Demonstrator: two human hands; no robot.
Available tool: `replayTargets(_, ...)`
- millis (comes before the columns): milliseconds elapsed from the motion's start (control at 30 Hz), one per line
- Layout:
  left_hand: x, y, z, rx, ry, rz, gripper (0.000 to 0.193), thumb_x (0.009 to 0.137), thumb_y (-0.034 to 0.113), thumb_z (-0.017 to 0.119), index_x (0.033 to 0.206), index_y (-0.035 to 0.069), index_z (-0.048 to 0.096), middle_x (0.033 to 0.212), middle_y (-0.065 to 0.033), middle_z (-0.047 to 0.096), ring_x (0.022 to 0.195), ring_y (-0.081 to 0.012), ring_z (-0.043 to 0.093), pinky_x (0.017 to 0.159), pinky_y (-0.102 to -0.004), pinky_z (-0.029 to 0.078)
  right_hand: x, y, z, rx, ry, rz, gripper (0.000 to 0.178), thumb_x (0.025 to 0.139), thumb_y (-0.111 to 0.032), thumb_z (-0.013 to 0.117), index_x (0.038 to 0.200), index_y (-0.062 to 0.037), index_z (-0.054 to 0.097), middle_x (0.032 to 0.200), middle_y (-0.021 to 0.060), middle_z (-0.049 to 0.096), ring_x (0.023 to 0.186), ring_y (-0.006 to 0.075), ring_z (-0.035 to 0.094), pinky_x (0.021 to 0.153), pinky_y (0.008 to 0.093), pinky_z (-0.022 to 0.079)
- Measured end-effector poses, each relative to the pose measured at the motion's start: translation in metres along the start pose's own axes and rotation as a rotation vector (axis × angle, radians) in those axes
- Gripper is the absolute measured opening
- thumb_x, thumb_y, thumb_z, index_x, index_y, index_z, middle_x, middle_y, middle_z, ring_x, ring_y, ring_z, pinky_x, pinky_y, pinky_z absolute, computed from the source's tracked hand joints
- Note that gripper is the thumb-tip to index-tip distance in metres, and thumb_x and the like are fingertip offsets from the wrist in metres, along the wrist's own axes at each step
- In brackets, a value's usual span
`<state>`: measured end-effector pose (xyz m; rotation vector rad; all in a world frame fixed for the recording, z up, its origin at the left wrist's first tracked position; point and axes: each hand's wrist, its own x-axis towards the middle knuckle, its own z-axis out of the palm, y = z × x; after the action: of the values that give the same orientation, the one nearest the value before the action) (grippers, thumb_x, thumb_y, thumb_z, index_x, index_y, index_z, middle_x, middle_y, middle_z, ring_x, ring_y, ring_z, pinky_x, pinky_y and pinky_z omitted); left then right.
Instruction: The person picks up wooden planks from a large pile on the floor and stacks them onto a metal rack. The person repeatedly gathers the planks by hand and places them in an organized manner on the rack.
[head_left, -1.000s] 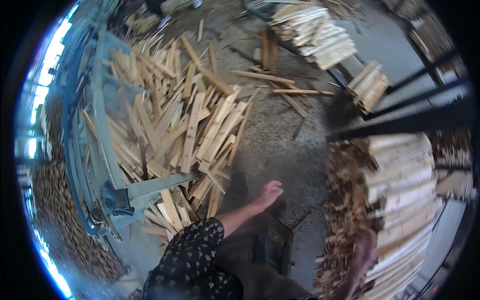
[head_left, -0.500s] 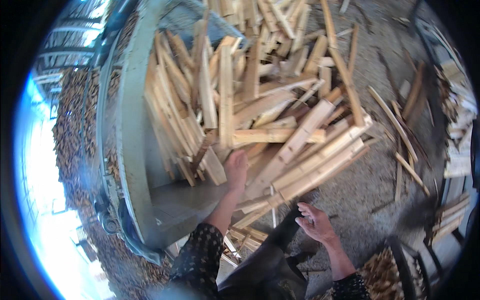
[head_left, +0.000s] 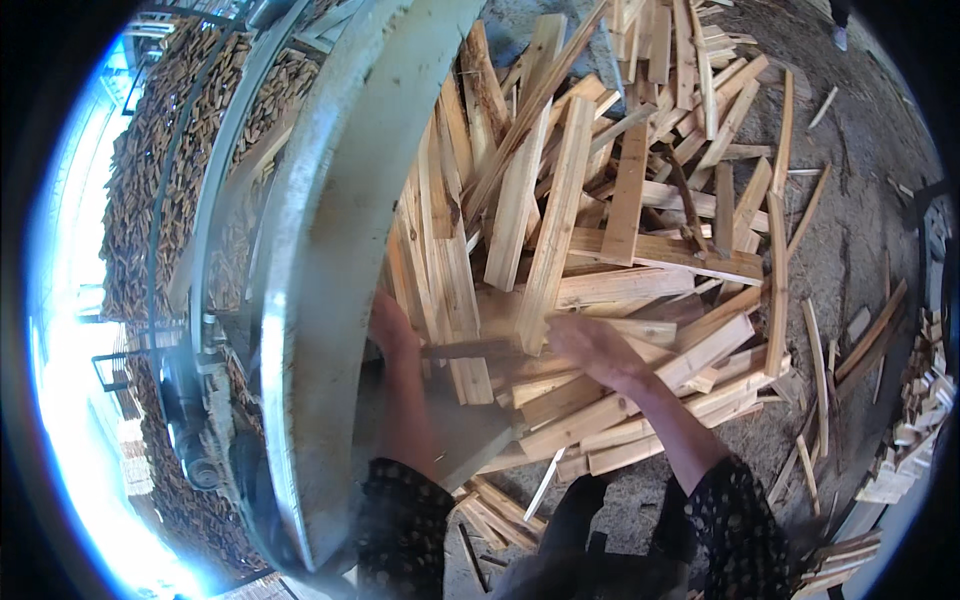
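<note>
A big loose pile of pale wooden slats (head_left: 600,230) fills the middle of the view. My left hand (head_left: 390,325) is at the pile's left edge, right beside the grey metal frame (head_left: 330,250), and looks closed on the end of a thin dark wood strip (head_left: 470,350) that runs rightward. My right hand (head_left: 590,345) is blurred, with its fingers spread flat on top of the slats near the strip's other end. Both forearms come up from the lower edge in dark patterned sleeves.
Behind the curved metal frame a tall wall of stacked wood pieces (head_left: 150,200) runs along the left. A dark motor (head_left: 190,440) sits low at the left. Scattered slats lie on the concrete floor (head_left: 850,250), and another stack (head_left: 920,400) is at the right edge.
The view has moved closer over the pile. My right hand has come up from near my lap onto the slats, and my left hand has shifted to the pile's left edge.
</note>
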<state>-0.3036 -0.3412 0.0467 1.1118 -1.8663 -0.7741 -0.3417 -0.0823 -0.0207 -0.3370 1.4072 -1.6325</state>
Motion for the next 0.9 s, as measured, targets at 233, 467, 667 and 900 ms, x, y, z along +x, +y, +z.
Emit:
replayTargets(233, 0.079, -0.046, -0.007, 0.095, -0.341, -0.303, 0.065, 0.086, 0.053, 0.031, 0.130, 0.005, 0.033, 0.128, -0.0168, 0.038, 0.113, -0.0291, 0.042, 0.094, -0.0403, 0.034, 0.150, 0.007, 0.048, -0.215, -0.091, -0.233, 0.088, 0.078, -0.041, 0.059, 0.131, 0.0108, 0.012, 0.132, 0.0270, 0.027, 0.122, 0.0333, 0.032, 0.101, 0.0367, 0.028)
replayTargets(467, 0.092, -0.062, -0.009, 0.110, -0.606, -0.174, 0.072, 0.084, 0.059, 0.031, 0.133, 0.006, 0.028, 0.132, -0.0162, 0.033, 0.117, -0.0292, 0.038, 0.095, -0.0408, 0.031, 0.214, 0.030, 0.091, 0.355, 0.091, -0.222, 0.073, 0.075, -0.032, 0.064, 0.126, 0.0046, 0.026, 0.118, 0.0224, 0.044, 0.110, 0.0280, 0.044, 0.095, 0.0327, 0.034)
replayTargets(667, 0.087, -0.053, -0.018, 0.589, -0.475, -0.025, 0.072, 0.083, 0.058, 0.030, 0.122, -0.002, 0.042, 0.124, -0.0221, 0.042, 0.114, -0.0320, 0.041, 0.095, -0.0385, 0.031, 0.197, 0.032, 0.099, 0.832, 0.029, -0.012, 0.061, 0.077, -0.026, 0.063, 0.123, 0.0018, 0.035, 0.110, 0.0157, 0.052, 0.101, 0.0230, 0.049, 0.089, 0.0319, 0.037)
replayTargets(900, 0.090, -0.041, -0.010, 0.371, -0.636, -0.206, 0.079, 0.081, 0.065, 0.026, 0.129, 0.003, 0.035, 0.132, -0.0167, 0.035, 0.122, -0.0261, 0.032, 0.101, -0.0359, 0.023, 0.190, 0.035, 0.055, 0.473, -0.041, 0.029, 0.071, 0.080, -0.029, 0.059, 0.133, 0.0009, 0.022, 0.124, 0.0210, 0.041, 0.113, 0.0285, 0.041, 0.097, 0.0339, 0.031)
